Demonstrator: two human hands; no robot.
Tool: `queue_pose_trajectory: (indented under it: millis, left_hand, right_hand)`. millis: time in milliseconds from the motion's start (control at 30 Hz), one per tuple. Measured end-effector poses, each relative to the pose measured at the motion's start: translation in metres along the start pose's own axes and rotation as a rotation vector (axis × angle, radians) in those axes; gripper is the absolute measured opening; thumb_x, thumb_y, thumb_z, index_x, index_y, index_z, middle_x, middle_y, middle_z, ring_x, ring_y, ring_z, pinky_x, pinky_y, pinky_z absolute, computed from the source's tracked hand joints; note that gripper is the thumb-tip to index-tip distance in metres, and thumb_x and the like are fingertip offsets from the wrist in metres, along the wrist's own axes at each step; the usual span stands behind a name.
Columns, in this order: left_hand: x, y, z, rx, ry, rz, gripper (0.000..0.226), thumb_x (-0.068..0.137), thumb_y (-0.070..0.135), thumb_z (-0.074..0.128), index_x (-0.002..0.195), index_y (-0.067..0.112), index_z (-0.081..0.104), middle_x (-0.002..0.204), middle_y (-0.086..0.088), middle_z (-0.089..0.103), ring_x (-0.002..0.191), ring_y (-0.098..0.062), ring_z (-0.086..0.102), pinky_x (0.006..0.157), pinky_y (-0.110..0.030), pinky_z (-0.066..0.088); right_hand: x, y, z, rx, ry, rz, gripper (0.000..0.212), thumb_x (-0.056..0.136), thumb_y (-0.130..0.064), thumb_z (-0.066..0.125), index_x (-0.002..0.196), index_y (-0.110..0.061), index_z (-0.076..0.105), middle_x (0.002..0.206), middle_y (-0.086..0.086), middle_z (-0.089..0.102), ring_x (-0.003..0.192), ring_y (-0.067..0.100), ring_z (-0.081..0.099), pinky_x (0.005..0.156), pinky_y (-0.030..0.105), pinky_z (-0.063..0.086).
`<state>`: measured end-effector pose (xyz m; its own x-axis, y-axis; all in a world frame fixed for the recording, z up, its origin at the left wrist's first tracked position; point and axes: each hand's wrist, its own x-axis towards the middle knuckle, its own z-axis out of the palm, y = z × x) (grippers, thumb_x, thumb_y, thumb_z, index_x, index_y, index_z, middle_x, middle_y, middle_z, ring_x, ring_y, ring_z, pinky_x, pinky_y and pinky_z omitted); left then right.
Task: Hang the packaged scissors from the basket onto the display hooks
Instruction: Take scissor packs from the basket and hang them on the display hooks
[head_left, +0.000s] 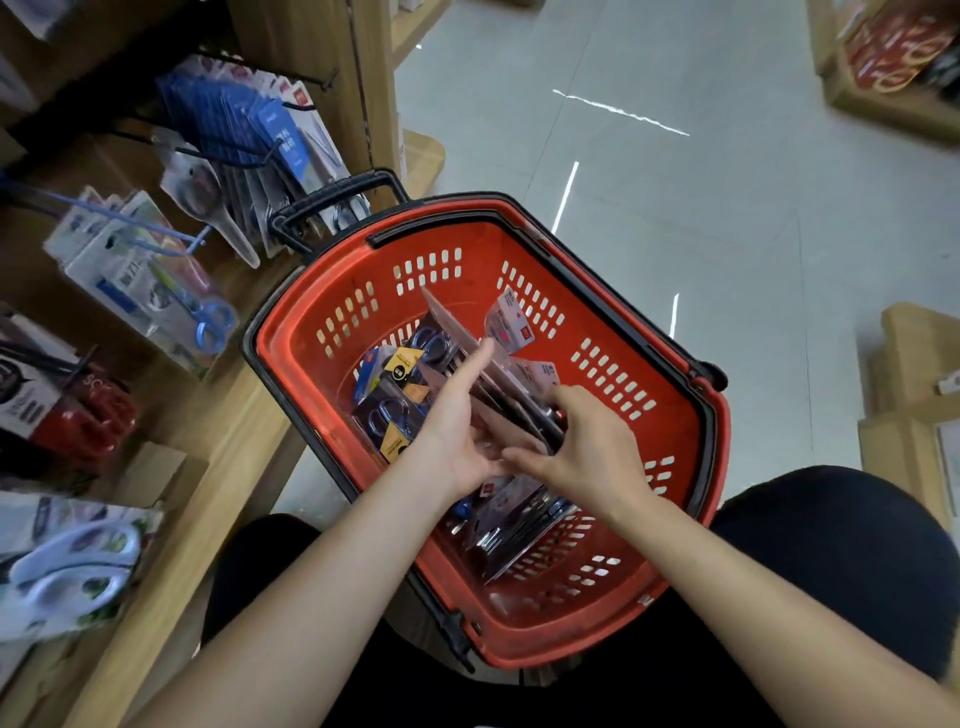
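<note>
A red plastic basket (670, 431) with a black rim sits on the floor in front of me, holding several packaged scissors (395, 410). Both my hands are inside it. My left hand (457, 421) and my right hand (587, 441) hold a stack of scissor packs (467, 353) upright between them, the left thumb stretched along the stack's side. More packs (519, 519) lie below my wrists. On the left, black display hooks (244, 156) on a wooden shelf carry hanging scissor packs (234, 119).
The wooden shelf edge (208, 467) runs along the left, with more packs of scissors (150, 286) and red-handled ones (93, 415) hanging. The basket's black pull handle (332, 202) stands close to the shelf. Grey tiled floor (675, 130) lies beyond; other wooden displays (914, 395) stand right.
</note>
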<state>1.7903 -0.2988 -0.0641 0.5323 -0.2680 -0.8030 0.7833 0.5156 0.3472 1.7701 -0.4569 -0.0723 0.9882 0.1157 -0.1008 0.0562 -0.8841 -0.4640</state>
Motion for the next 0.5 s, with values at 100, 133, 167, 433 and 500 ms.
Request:
queue_pose_trajectory:
  millis: [100, 133, 167, 433, 500]
  left_hand:
    - [0.007, -0.003, -0.008, 0.090, 0.121, 0.071, 0.050, 0.086, 0.049, 0.078, 0.122, 0.016, 0.069, 0.111, -0.016, 0.076, 0.104, -0.037, 0.071, 0.085, -0.054, 0.061]
    - [0.010, -0.003, -0.011, 0.102, 0.167, 0.095, 0.044, 0.089, 0.043, 0.077, 0.122, 0.015, 0.069, 0.108, -0.015, 0.077, 0.100, -0.034, 0.073, 0.084, -0.054, 0.061]
    - [0.013, -0.003, -0.015, 0.112, 0.206, 0.113, 0.040, 0.091, 0.038, 0.075, 0.123, 0.015, 0.069, 0.105, -0.013, 0.078, 0.096, -0.032, 0.075, 0.080, -0.052, 0.062]
    - [0.065, -0.015, -0.063, 0.237, 0.352, 0.227, 0.115, 0.019, 0.015, 0.094, 0.127, 0.012, 0.058, 0.117, -0.022, 0.072, 0.094, -0.042, 0.075, 0.075, -0.063, 0.061]
    - [0.065, -0.015, -0.069, 0.306, 0.374, 0.268, 0.117, 0.015, 0.016, 0.089, 0.128, 0.014, 0.058, 0.120, -0.021, 0.070, 0.099, -0.042, 0.073, 0.080, -0.061, 0.061]
  right_hand:
    - [-0.008, 0.004, 0.010, 0.074, -0.188, -0.028, 0.090, 0.064, -0.067, 0.085, 0.139, -0.026, 0.056, 0.119, -0.015, 0.053, 0.105, 0.006, 0.057, 0.090, 0.032, 0.053]
    - [-0.009, 0.006, 0.013, 0.133, -0.236, -0.022, 0.094, 0.064, -0.065, 0.086, 0.142, -0.023, 0.055, 0.121, -0.013, 0.052, 0.107, 0.007, 0.057, 0.094, 0.033, 0.053]
    - [-0.009, 0.008, 0.016, 0.187, -0.273, -0.027, 0.096, 0.064, -0.063, 0.088, 0.143, -0.021, 0.055, 0.123, -0.011, 0.053, 0.111, 0.009, 0.056, 0.097, 0.033, 0.052]
    - [-0.005, 0.006, 0.027, 0.746, -0.579, 0.187, 0.065, 0.072, -0.034, 0.070, 0.136, -0.028, 0.064, 0.142, -0.011, 0.047, 0.127, 0.004, 0.052, 0.109, 0.027, 0.046]
    - [0.002, 0.007, 0.033, 0.926, -0.537, 0.334, 0.045, 0.075, -0.029, 0.062, 0.116, -0.025, 0.078, 0.133, -0.006, 0.062, 0.121, 0.018, 0.060, 0.107, 0.044, 0.053]
